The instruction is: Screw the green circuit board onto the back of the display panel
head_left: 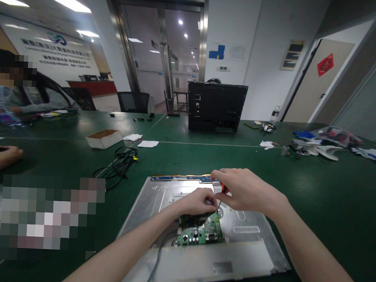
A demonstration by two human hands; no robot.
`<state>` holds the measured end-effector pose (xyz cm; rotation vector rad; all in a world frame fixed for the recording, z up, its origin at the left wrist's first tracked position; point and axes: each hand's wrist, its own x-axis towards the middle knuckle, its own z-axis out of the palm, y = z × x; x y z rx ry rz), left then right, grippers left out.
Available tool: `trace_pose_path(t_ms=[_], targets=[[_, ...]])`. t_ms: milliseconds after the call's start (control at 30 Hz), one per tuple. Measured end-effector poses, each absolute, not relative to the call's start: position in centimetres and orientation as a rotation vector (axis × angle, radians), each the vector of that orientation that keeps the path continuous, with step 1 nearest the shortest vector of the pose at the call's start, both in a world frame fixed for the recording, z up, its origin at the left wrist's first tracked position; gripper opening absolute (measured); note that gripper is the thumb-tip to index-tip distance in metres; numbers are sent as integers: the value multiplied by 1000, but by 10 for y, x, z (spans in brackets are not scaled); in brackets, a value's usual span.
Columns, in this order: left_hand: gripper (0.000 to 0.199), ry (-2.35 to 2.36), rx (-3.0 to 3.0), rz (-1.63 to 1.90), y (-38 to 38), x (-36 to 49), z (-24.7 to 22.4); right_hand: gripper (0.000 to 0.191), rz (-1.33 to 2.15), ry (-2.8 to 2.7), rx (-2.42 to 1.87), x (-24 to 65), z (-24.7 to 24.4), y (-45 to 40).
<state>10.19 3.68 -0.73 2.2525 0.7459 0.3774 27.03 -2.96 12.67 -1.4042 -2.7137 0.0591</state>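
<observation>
A flat silver metal panel point(248, 254), the back of a display, lies on the green table in front of me. On its middle sits a green circuit board point(199, 235), and a blue circuit strip point(180, 179) runs along the far edge. My right hand point(246, 189) is closed around a screwdriver point(225, 188) with an orange-and-black handle, its shaft pointing down to the board's far right corner. Beside that shaft, my left hand point(198, 201) has its fingers drawn together over the board's far edge; what they pinch is hidden. A grey cable point(158, 256) crosses the panel's near left part.
Black cables point(120, 163) lie left of the panel, near an open white box point(102, 140) and papers point(148, 144). A black monitor casing point(216, 107) stands behind. Assorted parts and bags point(337, 137) lie far right. Another person's hand point(3, 157) rests at left.
</observation>
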Motion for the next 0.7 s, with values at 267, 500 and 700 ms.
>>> trace_pose_path(t_ms=[267,500,700], targets=[[8,723,2253,370,38,102,-8,28,145,-2726,-1321,273,127,-33],[8,718,2242,358,37,103,-6,24,-41,-2719,-1482,268,126,-27],[6,721,2243,377,36,101,-6,29,7,-2717,-1449,268,126,-27]])
